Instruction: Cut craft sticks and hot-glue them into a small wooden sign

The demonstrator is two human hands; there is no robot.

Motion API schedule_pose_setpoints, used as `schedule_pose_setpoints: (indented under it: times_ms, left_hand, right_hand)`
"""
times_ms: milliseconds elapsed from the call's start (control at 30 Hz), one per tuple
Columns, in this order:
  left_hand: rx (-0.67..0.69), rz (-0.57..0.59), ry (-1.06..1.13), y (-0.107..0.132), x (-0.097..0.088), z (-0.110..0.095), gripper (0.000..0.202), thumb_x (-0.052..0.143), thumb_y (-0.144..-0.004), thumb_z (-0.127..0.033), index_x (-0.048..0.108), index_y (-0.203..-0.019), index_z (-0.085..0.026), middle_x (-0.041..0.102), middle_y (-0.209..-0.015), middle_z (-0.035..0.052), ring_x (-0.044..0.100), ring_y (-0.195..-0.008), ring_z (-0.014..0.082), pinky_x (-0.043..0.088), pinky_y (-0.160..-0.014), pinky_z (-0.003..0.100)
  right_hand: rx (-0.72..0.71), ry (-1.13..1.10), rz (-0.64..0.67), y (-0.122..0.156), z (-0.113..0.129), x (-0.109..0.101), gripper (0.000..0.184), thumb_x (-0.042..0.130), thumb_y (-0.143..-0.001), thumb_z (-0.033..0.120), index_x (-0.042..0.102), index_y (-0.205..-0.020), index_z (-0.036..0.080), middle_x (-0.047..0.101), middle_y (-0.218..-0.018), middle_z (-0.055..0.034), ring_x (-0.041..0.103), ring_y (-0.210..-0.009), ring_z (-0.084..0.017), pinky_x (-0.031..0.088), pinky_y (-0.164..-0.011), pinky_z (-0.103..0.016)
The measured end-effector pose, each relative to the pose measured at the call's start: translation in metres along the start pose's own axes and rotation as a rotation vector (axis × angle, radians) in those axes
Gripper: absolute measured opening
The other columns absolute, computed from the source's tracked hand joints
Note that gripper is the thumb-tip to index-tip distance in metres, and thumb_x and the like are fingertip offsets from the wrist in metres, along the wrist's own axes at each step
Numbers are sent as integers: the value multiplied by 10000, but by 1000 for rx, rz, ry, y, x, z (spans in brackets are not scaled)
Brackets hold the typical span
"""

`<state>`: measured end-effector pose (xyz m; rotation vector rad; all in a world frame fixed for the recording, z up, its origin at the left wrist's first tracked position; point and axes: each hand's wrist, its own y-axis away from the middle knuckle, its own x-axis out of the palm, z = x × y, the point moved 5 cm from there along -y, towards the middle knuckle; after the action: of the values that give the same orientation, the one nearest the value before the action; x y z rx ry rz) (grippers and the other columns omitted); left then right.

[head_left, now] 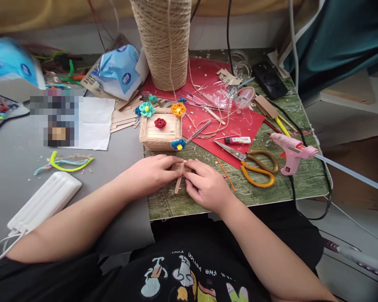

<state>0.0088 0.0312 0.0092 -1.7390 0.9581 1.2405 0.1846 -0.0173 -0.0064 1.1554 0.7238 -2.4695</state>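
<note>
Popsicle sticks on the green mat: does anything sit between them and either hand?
Nothing visible does. The left hand and right hand both rest directly on the popsicle sticks on the green mat. The scissors and glue gun lie off to the right, apart from them.

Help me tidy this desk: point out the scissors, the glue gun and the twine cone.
scissors (243, 161), head view, the pivot.
glue gun (291, 147), head view, pink body.
twine cone (165, 42), head view, wound twine.

My green board (302, 180) carries the red sheet (242, 121) — scissors (255, 165) across its near edge, glue gun (290, 153) right of it, craft stick (178, 184) nearer me.
</note>
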Motion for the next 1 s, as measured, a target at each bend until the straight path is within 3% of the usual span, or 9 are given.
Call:
schedule_pose_setpoints:
  times_ms: [133,333,533,733,900,1000]
  left_hand:
    - [-30,-61,85,1,1,4,219,595,-1023,-223,713,-1207,-223,687,-1308,114,714,-1080,221,612,-895,332]
    - [-49,-121,272,-4,0,8,186,613,-1023,-228,670,-1195,-188,709,-1244,117,700,-1123,209,600,-989,347]
    - [-55,-98,184,-4,0,9,248,637,-1009,-278,658,-1223,-153,716,-1293,147,683,-1204,259,575,-1083,438]
    - [2,-101,160,-1,2,11,264,629,-1018,-276,702,-1257,-192,738,-1289,116,709,-1199,236,590,-1088,408]
    - [6,-134,182,0,2,15,232,659,-1005,-304,736,-1191,-189,749,-1271,114,726,-1170,228,604,-1071,393]
    - [0,-140,194,1,3,17,235,670,-997,-306,738,-1188,-186,751,-1264,115,730,-1154,225,611,-1054,390]
  right_hand:
    - [-11,-28,-15,-1,-1,0,311,547,-967,114,706,-1221,199,692,-1333,-118,642,-1311,-273,490,-1223,-522]
    - [-10,-38,-14,-1,-1,0,309,542,-968,111,708,-1210,209,698,-1304,-109,645,-1296,-277,490,-1219,-539]
    - [-4,-42,8,-2,0,-2,322,536,-962,105,709,-1213,205,685,-1327,-126,642,-1295,-282,492,-1214,-553]
    - [-12,-48,5,-1,1,0,332,524,-960,99,703,-1223,196,703,-1282,-134,634,-1308,-293,502,-1200,-565]
    - [-41,-29,-123,6,1,-5,384,541,-954,83,674,-1306,162,720,-1307,-140,601,-1369,-299,449,-1236,-581]
    - [-114,0,-73,7,7,-6,399,564,-957,113,668,-1333,195,721,-1336,-118,611,-1356,-291,460,-1218,-582]
